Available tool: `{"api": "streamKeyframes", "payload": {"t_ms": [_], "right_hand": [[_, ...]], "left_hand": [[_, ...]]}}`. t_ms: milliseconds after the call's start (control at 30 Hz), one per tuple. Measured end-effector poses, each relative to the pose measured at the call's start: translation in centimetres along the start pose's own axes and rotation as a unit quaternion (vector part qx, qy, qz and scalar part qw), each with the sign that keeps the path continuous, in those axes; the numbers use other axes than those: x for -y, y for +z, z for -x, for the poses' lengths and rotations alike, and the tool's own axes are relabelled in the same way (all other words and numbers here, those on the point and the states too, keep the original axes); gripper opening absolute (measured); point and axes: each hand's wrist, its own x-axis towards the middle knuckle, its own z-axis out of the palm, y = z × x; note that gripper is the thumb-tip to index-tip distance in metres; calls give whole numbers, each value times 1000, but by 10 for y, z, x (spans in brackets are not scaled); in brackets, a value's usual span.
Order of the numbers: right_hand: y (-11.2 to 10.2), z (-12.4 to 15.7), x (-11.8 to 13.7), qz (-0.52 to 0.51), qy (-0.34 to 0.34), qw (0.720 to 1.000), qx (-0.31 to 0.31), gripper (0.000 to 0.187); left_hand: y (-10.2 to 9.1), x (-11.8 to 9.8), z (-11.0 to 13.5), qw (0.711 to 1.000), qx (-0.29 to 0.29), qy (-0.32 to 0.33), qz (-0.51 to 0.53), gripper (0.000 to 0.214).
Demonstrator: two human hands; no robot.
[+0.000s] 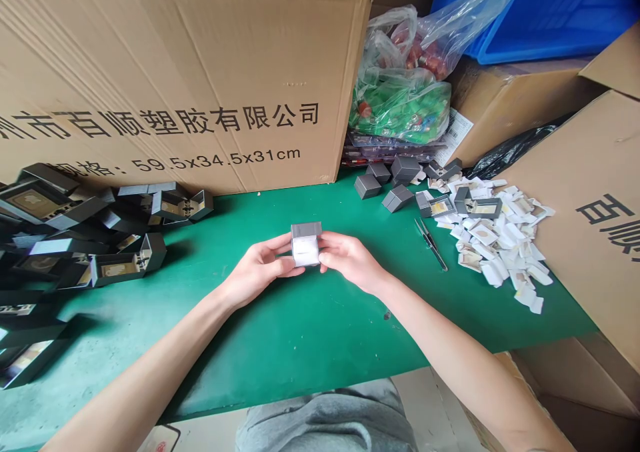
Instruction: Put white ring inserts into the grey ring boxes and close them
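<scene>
1. Left grip point(259, 267) and right grip point(351, 259), both closed on one dark box point(306, 229), white insert point(305, 247) showing, left of the tweezers point(431, 244)
2. Open boxes point(120, 270) crowd far left of the tweezers, apparently done
3. Shut boxes point(368, 186) behind the tweezers seem left to do; white pieces point(500, 239) heaped right

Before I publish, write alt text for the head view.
A left hand and a right hand hold a small dark box with white showing, over a green table. Dark boxes, some open, crowd the left; tweezers and a heap of white pieces lie at right.
</scene>
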Motion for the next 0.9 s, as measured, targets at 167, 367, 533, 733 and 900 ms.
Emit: {"api": "streamKeyframes", "payload": {"t_ms": [167,367,533,733,900], "right_hand": [[1,-1,-8,17,1,999,-27,55],[4,-1,-8,31,0,999,-42,54],[2,-1,-5,24,3,999,-25,53],[1,0,-1,29,9,999,-12,52],[2,1,3,30,13,999,-6,52]], "left_hand": [[1,3,0,1000,4,6,-10,63],[-1,5,-1,1000,-5,8,-11,58],[-2,4,-1,1000,-5,8,8,56],[-1,1,0,1000,11,5,2,60],[-1,0,-1,1000,12,6,-1,62]]}}
